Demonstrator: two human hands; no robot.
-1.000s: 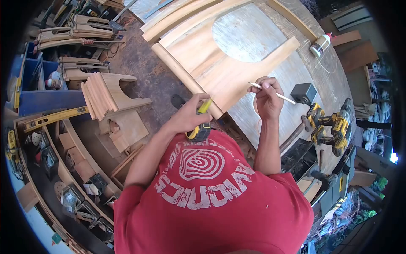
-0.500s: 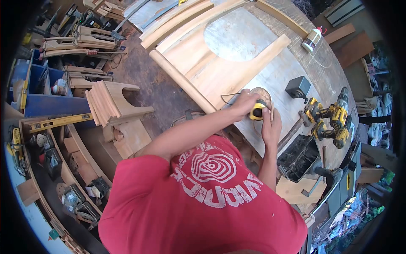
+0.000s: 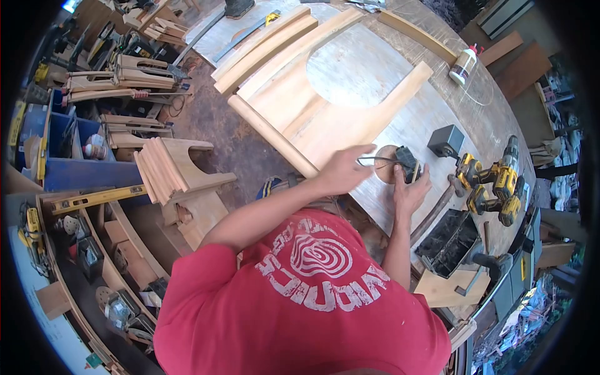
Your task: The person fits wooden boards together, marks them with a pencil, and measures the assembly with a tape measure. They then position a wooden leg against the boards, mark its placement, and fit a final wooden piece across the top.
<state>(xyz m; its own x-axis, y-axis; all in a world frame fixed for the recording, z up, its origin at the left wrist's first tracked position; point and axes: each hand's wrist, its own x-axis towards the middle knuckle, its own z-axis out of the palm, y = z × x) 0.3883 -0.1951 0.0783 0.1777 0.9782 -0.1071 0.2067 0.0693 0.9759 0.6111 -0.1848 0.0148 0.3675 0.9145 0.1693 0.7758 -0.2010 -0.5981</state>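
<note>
My right hand (image 3: 410, 190) grips a tape measure (image 3: 406, 161), its black side now facing up, with a thin light strip (image 3: 417, 171) along its edge by the fingers. A dark cord loop (image 3: 379, 160) runs from the tape measure towards my left hand (image 3: 347, 170). The left hand's fingers and thumb are apart, slightly blurred, with the loop's end between them. Below the hands a round wooden disc (image 3: 385, 169) lies on the pale work board (image 3: 369, 195). Left of it is a wooden panel (image 3: 294, 112) with a curved cutout.
Right of the hands are a black box-shaped object (image 3: 445, 140), a hammer (image 3: 432, 211), yellow drills (image 3: 500, 178) and an open black tray (image 3: 447, 240). A glue bottle (image 3: 462, 65) stands at the far right. Curved wooden pieces (image 3: 265, 50) lie at the back; a blue bin (image 3: 94, 169) is left.
The tape measure has turned from its yellow face to its black side. My left hand has let go of its body and moved left, beside the cord loop.
</note>
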